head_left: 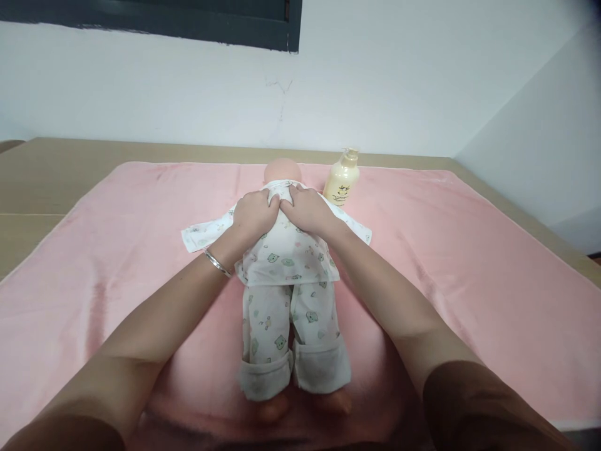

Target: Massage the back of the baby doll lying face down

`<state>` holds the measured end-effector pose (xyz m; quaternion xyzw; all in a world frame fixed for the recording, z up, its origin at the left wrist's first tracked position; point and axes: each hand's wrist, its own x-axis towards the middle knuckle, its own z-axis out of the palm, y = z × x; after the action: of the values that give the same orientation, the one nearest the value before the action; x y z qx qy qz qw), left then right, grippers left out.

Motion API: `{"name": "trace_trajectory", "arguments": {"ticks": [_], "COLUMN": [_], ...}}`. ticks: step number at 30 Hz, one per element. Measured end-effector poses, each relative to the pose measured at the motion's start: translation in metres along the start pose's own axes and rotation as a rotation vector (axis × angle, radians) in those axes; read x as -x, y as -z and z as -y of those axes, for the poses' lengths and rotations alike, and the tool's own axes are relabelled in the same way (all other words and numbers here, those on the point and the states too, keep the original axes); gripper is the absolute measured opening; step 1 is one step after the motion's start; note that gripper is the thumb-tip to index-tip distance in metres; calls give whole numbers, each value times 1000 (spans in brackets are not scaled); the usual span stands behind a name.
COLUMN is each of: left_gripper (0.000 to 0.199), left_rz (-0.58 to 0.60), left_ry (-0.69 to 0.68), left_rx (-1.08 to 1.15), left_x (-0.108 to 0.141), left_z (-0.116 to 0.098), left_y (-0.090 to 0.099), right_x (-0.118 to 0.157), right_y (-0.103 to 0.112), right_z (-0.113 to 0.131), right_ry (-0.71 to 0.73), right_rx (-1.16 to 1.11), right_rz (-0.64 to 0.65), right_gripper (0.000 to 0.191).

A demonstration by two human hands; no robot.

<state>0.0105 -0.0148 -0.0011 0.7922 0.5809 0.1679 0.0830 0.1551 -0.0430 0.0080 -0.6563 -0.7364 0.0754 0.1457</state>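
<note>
A baby doll (pixel 291 263) in white pyjamas with small animal prints lies stretched out in the middle, its bald head (pixel 282 170) away from me and its feet toward me. No face shows on the side turned up. My left hand (pixel 256 213) rests flat on the left of its upper body, just below the collar. On the right side my right hand (pixel 310 210) lies the same way, thumbs close together at the middle. Both hands press on the cloth without gripping it. The trouser legs (pixel 267 326) are rolled up at the ends.
A pale yellow pump bottle (pixel 342 178) stands right of the doll's head. Under everything a pink blanket (pixel 141 250) with soft creases covers most of the wooden table (pixel 70 163). Behind it rises a white wall (pixel 188 88) with a dark frame (pixel 188 22).
</note>
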Motion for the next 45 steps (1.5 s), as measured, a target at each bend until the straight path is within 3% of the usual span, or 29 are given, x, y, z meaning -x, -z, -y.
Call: {"name": "trace_trajectory", "arguments": {"ticks": [8, 18, 24, 29, 35, 39, 45], "left_gripper": [48, 41, 49, 52, 48, 45, 47], "left_rz": [-4, 35, 36, 3, 18, 14, -49], "left_ry": [12, -23, -35, -24, -104, -159, -118], "left_rx": [-136, 30, -72, -99, 86, 202, 46], "left_x": [22, -1, 17, 34, 10, -3, 15], "left_z": [-21, 3, -14, -30, -3, 14, -3], "left_y": [8, 2, 6, 7, 0, -3, -8], "right_x": [4, 27, 15, 1, 16, 28, 6], "right_y": [2, -7, 3, 6, 10, 17, 9], "right_z": [4, 35, 21, 4, 21, 36, 12], "right_ry": [15, -21, 134, -52, 124, 6, 5], "right_rx": [125, 289, 339, 152, 325, 206, 104], "right_rz": [-24, -56, 6, 7, 36, 89, -5], "right_gripper": [52, 45, 44, 43, 42, 38, 38]}}
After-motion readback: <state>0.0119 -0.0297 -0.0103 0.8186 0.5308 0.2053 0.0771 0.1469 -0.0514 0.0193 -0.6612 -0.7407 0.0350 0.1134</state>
